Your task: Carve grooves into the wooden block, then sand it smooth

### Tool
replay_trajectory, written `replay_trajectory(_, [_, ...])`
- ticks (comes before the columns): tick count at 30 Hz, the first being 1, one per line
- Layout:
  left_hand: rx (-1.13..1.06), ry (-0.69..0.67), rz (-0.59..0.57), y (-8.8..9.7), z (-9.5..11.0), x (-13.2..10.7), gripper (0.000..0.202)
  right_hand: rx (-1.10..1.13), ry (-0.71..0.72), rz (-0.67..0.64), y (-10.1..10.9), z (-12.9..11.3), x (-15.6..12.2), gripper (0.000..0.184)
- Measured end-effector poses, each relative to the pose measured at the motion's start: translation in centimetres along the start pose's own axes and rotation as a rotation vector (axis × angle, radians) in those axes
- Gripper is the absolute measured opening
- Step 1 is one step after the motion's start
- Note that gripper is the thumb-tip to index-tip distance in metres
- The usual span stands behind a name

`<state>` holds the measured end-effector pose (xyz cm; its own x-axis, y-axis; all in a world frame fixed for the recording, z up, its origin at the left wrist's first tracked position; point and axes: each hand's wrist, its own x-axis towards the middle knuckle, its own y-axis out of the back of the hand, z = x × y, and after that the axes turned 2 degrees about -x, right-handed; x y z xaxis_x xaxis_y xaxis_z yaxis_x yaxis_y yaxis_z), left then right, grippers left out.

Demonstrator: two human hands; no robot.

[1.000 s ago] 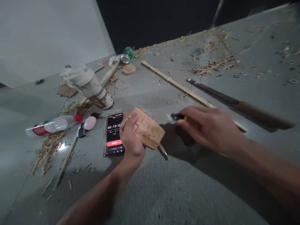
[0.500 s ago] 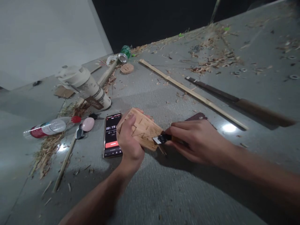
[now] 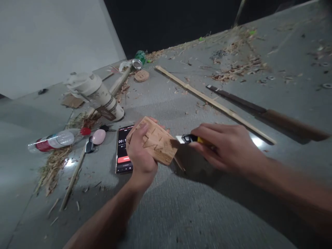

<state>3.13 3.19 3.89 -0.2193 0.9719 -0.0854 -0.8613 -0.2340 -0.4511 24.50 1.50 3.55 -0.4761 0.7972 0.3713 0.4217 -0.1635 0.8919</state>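
Note:
My left hand (image 3: 141, 152) is closed around a small wooden block (image 3: 159, 142), thumb on its upper face. Angular notches are cut into that face. In my right hand (image 3: 225, 145) is a utility knife (image 3: 190, 138) with a black and yellow body. Its short pale blade points left, close to the block's right edge; I cannot tell whether they touch. A thin stick (image 3: 180, 164) shows just below the block. Under my left hand lies a phone (image 3: 124, 157) with a timer on its screen, partly covered by the hand.
A large blade with a wooden handle (image 3: 290, 124) lies at the right, beside a long bamboo strip (image 3: 207, 98). At the left are a tumbler (image 3: 100, 91), a plastic bottle (image 3: 54, 141), keys (image 3: 89, 145) and straw (image 3: 53, 166). A green can (image 3: 138, 59) and carved wooden disc (image 3: 141, 76) sit farther back.
My right hand has drawn the knife up and to the right, off the block's face. The block has turned slightly in my left hand.

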Motion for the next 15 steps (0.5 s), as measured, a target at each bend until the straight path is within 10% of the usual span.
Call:
replay_trajectory(10, [0.012,0.052,-0.049,0.1,-0.3,-0.3,0.022,0.067,0.080,-0.184,-0.6,-1.4,0.2,0.030])
replay_trajectory(15, [0.025,0.060,-0.070,0.0,0.0,0.0,0.022,-0.099,0.077,-0.045,-0.6,-2.0,0.2,0.028])
